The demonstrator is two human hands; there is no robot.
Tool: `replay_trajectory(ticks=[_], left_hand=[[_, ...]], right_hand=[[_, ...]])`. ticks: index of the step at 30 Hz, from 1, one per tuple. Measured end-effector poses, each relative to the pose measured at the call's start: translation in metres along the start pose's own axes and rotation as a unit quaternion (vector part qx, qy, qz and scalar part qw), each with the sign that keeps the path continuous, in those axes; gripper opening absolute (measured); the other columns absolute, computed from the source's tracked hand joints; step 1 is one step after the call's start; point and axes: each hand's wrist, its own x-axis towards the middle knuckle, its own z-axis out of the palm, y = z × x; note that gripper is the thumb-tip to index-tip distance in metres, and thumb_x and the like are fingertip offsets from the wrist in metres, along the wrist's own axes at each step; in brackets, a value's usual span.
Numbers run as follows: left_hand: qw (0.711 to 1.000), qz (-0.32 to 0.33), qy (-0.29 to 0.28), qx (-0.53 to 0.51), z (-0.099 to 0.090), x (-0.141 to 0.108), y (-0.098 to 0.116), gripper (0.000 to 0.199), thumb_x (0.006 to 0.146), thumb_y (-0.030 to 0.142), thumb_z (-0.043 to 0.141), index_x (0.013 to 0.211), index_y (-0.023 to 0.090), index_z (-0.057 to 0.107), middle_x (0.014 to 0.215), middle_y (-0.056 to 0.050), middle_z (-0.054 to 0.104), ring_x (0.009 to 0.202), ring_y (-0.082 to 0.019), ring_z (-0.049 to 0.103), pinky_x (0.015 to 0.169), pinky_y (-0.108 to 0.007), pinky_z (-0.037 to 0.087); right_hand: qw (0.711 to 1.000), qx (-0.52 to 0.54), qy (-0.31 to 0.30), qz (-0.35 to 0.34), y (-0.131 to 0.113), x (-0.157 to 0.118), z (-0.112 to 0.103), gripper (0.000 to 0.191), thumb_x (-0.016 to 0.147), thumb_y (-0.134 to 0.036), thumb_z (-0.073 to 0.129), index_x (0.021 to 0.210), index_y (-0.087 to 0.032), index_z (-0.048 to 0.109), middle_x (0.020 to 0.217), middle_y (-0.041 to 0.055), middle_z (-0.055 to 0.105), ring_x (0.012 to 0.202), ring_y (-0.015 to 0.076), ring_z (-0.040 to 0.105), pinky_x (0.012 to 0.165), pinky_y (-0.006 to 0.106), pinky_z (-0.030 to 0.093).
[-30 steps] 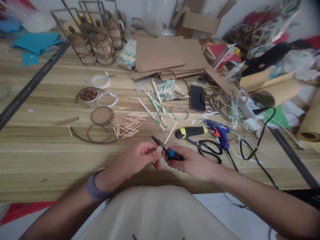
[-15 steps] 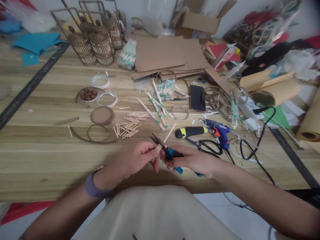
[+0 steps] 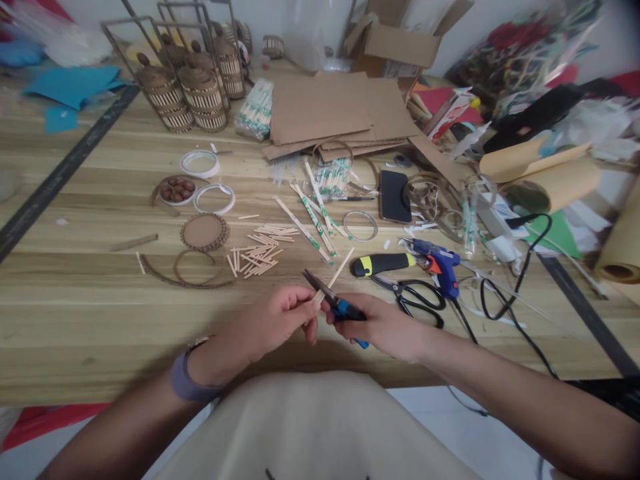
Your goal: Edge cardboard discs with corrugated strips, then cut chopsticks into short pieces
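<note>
My left hand pinches a thin wooden stick that slants up and to the right over the table. My right hand is wrapped around blue-and-black-handled long-nose pliers. Their dark jaws cross the stick just beside my left fingertips; whether the stick lies between the blades is hard to make out. Left of the hands lies a pile of short cut sticks. Several paper-wrapped chopsticks rest beyond them.
Right of my hands are a yellow-black utility knife, black-handled scissors and a blue glue gun with its cord. A phone, cardboard sheets, tape rolls, a round cardboard piece and stick-covered lanterns stand farther back.
My right hand has squeezed the pliers' handles closer together. The stick and both hands have shifted only slightly.
</note>
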Motion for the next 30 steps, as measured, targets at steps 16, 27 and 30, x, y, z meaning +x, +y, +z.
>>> replay_trajectory(ticks=[16, 27, 30], left_hand=[[0.937, 0.006, 0.115, 0.330, -0.012, -0.001, -0.004, 0.028, 0.097, 0.028, 0.038, 0.077, 0.020, 0.056, 0.073, -0.003, 0.066, 0.069, -0.020, 0.061, 0.064, -0.030, 0.042], [0.773, 0.048, 0.180, 0.607, 0.003, 0.005, -0.007, 0.026, 0.094, 0.011, 0.041, 0.089, 0.018, 0.066, 0.080, -0.010, 0.073, 0.078, -0.029, 0.070, 0.069, -0.037, 0.046], [0.756, 0.052, 0.185, 0.625, 0.004, 0.007, -0.008, 0.024, 0.093, 0.010, 0.042, 0.087, 0.018, 0.064, 0.077, -0.009, 0.073, 0.077, -0.027, 0.071, 0.072, -0.037, 0.046]], right_hand=[[0.813, -0.377, 0.327, -0.299, 0.001, 0.005, -0.007, 0.014, 0.091, -0.022, 0.053, 0.106, -0.019, 0.055, 0.131, 0.0177, 0.056, 0.124, 0.0291, 0.054, 0.096, 0.040, 0.048], [0.798, -0.466, 0.365, -0.112, 0.008, 0.030, 0.016, 0.009, 0.091, -0.028, 0.055, 0.093, -0.019, 0.056, 0.094, 0.0104, 0.064, 0.084, 0.0271, 0.064, 0.068, 0.034, 0.046], [0.798, -0.472, 0.366, -0.077, 0.004, 0.032, 0.020, 0.008, 0.090, -0.026, 0.056, 0.094, -0.018, 0.057, 0.095, 0.0103, 0.064, 0.086, 0.0270, 0.064, 0.070, 0.033, 0.044]])
